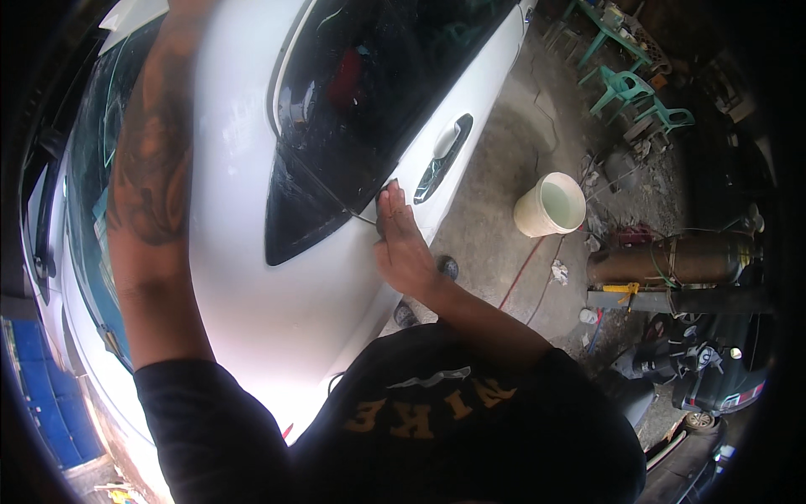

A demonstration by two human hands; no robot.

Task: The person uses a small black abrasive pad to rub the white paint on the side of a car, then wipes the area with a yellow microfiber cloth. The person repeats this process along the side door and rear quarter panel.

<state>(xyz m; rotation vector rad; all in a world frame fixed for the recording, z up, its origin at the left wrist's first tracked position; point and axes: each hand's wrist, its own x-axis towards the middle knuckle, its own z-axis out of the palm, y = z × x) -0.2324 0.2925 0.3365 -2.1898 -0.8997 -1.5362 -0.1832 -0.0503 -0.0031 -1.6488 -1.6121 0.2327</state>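
Observation:
A white car (243,185) stretches before me, its paint dulled in patches. My right hand (401,244) presses against its side below the rear edge of the dark side window (369,92), close to the chrome door handle (438,168). The fingers lie together, pointing away from me. A dark edge shows between fingers and thumb; what it belongs to is unclear. Across the roof side and rear glass reaches my left forearm (155,168), but the hand lies beyond the upper edge. The small dark corner window (302,202) sits between my arms.
On the concrete floor right of the car stands a white bucket (529,220) holding cloudy liquid. Thin hoses or cables run beside it. Farther right are a brown gas cylinder (655,262), green plastic chairs (621,88) and a dark motorcycle (705,370). Blue panelling (54,395) shows at lower left.

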